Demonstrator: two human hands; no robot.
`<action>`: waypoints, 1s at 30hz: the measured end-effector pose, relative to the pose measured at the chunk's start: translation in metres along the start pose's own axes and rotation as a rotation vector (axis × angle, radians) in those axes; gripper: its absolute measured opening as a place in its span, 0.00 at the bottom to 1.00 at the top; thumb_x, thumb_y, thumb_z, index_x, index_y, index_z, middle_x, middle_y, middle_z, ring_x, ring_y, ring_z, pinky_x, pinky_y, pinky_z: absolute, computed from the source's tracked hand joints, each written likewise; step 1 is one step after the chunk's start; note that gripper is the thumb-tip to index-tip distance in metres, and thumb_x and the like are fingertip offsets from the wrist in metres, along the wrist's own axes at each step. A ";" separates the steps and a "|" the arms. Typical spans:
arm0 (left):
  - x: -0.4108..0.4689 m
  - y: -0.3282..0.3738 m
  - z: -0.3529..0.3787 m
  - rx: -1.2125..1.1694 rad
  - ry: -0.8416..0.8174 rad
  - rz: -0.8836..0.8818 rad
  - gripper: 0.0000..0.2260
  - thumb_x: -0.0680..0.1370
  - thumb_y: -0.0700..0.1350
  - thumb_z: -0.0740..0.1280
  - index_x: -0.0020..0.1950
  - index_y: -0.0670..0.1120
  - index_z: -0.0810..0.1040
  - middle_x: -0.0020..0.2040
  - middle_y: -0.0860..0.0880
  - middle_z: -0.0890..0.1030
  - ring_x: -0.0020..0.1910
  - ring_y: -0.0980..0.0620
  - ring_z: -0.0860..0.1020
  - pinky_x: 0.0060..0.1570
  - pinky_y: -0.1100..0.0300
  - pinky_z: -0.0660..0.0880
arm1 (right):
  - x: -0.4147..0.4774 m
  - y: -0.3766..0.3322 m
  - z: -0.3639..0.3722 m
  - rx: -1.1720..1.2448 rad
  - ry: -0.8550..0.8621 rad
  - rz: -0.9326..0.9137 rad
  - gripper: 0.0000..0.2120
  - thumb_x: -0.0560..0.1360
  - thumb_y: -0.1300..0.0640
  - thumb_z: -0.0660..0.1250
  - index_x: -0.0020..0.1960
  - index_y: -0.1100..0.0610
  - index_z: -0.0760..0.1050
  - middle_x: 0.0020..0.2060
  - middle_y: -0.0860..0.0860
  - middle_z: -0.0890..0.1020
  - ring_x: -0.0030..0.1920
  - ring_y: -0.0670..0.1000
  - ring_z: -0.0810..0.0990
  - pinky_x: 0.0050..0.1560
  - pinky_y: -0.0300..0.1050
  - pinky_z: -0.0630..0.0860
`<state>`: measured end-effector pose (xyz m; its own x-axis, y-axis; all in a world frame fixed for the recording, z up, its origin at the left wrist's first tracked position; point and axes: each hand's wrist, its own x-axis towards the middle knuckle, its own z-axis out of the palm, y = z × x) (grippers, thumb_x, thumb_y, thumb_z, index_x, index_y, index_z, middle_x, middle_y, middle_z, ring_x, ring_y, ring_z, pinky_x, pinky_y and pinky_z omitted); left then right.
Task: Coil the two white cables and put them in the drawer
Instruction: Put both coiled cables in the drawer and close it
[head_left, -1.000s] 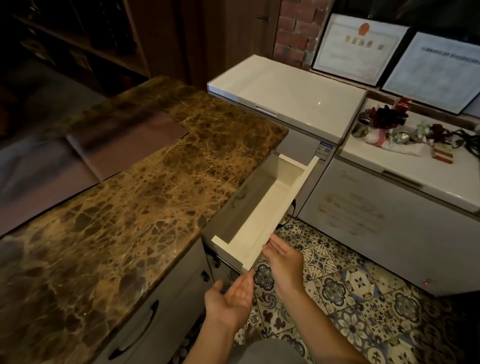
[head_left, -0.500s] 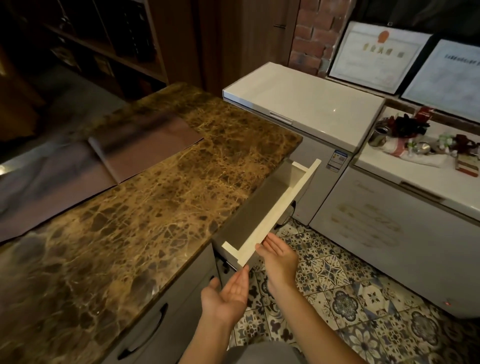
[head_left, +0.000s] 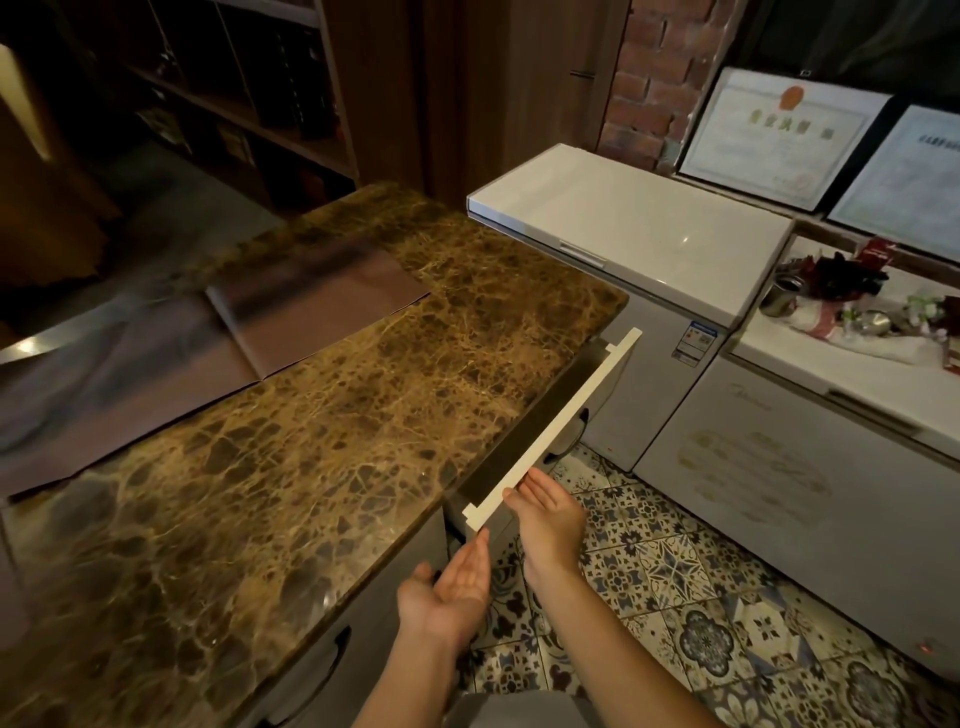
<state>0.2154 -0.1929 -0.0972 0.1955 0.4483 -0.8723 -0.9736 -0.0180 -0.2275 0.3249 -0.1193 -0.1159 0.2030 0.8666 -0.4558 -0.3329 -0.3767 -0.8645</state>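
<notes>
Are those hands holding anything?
Nothing is held. The right hand rests straight fingers against the cream-white flat drawer front; the left hand is open, palm up, empty.

The cream-white drawer (head_left: 555, 425) sits nearly closed, its front edge just out from under the marble countertop (head_left: 311, 415).

Brown marble countertop (head_left: 332, 447) with gold veining, kinda glossy. Two dark brownish mats lie flat on its far left part, side by side: one (head_left: 322, 306) nearer the middle, the other (head_left: 104, 374) running off the left. The white freezer top (head_left: 779, 353) to the right carries a metal cup (head_left: 783, 296) and blurry clutter (head_left: 844, 275).
</notes>
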 end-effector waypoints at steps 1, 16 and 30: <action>0.001 0.002 0.001 -0.010 -0.006 0.001 0.27 0.86 0.52 0.54 0.73 0.30 0.67 0.54 0.28 0.78 0.69 0.36 0.76 0.70 0.50 0.74 | 0.001 0.001 0.002 -0.001 0.000 -0.003 0.23 0.70 0.75 0.73 0.64 0.63 0.79 0.58 0.57 0.85 0.60 0.52 0.83 0.58 0.44 0.81; 0.002 0.015 0.015 -0.114 -0.079 0.027 0.27 0.86 0.52 0.49 0.76 0.32 0.64 0.71 0.32 0.74 0.68 0.35 0.76 0.62 0.47 0.76 | 0.006 -0.005 0.033 0.071 0.001 0.067 0.15 0.82 0.60 0.65 0.66 0.64 0.77 0.57 0.57 0.81 0.51 0.46 0.81 0.59 0.53 0.82; 0.006 0.022 0.029 -0.313 -0.138 0.044 0.25 0.86 0.50 0.52 0.77 0.34 0.62 0.73 0.35 0.71 0.72 0.37 0.73 0.59 0.48 0.75 | 0.003 -0.012 0.050 -0.026 -0.104 0.054 0.24 0.84 0.50 0.62 0.78 0.55 0.66 0.75 0.55 0.71 0.72 0.55 0.72 0.62 0.48 0.79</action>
<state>0.1913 -0.1652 -0.0947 0.1151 0.5571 -0.8225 -0.8932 -0.3042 -0.3311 0.2831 -0.0960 -0.0965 0.0877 0.8736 -0.4786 -0.3168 -0.4310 -0.8449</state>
